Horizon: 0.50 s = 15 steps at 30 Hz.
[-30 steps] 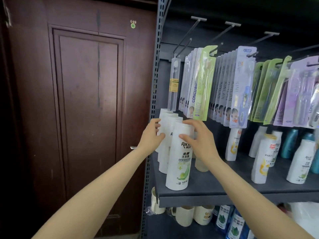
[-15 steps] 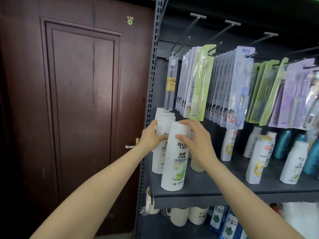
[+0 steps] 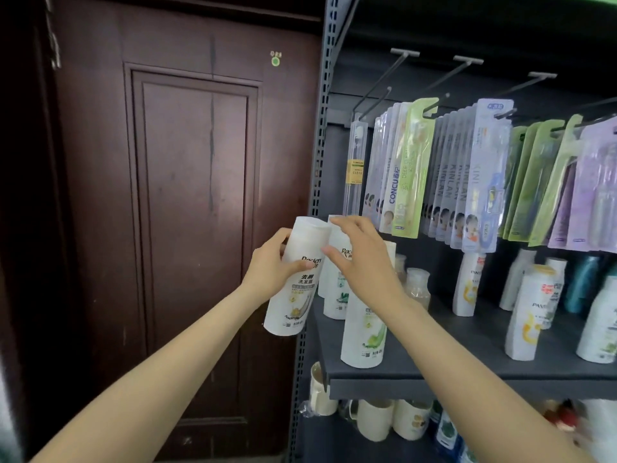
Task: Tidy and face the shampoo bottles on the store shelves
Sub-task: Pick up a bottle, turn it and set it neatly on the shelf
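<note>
Far left: a dark brown panelled wooden door (image 3: pixel 193 228) fills the background beside the grey perforated steel shelf upright (image 3: pixel 317 195). In front of the door, the left hand (image 3: pixel 272 274) wraps its fingers and thumb round the middle of a white cylindrical plastic shampoo bottle with a yellow-green printed label (image 3: pixel 295 279). This bottle hangs clear of the shelving, just left of the upright and off the board. Its long axis tilts, cap end up and to the right, base down and to the left, and its label faces the viewer. The grip at mid-body probably serves to keep the label readable while a slot is prepared.

Centre: the right hand (image 3: pixel 362 259) reaches in with fingers spread fairly wide and only lightly bent; it appears to rest on the shoulder of a white shampoo bottle with a green leaf label (image 3: pixel 364 325), though contact is partly hidden. That bottle stands upright near the front edge of the dark grey shelf board (image 3: pixel 467 369), label forward. A further white bottle (image 3: pixel 335 295) stands behind it.

Right: hanging carded toothbrush packs (image 3: pixel 467 182) sit above more white shampoo bottles with yellow labels (image 3: pixel 527 315), spaced unevenly along the board, which suggests that facing remains unfinished there.
</note>
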{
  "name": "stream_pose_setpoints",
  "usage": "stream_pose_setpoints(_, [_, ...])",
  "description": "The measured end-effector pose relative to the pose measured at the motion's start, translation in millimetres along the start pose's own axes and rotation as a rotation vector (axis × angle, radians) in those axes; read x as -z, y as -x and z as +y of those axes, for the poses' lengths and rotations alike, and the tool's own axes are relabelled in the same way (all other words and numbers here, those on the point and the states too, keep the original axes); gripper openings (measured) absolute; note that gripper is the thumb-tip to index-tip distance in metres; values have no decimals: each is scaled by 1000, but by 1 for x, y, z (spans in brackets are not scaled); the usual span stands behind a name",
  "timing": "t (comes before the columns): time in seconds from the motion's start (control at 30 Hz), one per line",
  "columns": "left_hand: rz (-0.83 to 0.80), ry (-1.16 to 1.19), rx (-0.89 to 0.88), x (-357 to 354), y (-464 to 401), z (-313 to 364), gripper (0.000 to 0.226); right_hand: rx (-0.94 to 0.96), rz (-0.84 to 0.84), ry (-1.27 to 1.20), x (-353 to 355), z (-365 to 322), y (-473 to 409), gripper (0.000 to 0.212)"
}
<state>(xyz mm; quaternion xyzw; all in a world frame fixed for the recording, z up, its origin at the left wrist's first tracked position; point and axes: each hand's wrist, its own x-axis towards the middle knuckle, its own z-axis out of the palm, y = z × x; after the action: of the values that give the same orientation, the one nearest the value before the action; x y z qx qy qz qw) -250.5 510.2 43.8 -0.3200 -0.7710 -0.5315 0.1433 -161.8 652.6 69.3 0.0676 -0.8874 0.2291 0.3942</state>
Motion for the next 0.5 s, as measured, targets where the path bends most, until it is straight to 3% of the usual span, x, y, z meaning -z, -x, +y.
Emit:
stream_pose_setpoints(0.17, [-30,-56,-46,31,20,10,44,-222,-164,-465,-20,-26,-10,45])
stream_pose_setpoints(0.33, [-50,-46,-54,48,33,13,44,-242,-66,-594,-28,-44,-12,23])
stream_pose_setpoints(0.5, [-169,4,-13,61,48,-3,43,-380,50,-791,-28,-49,2,26])
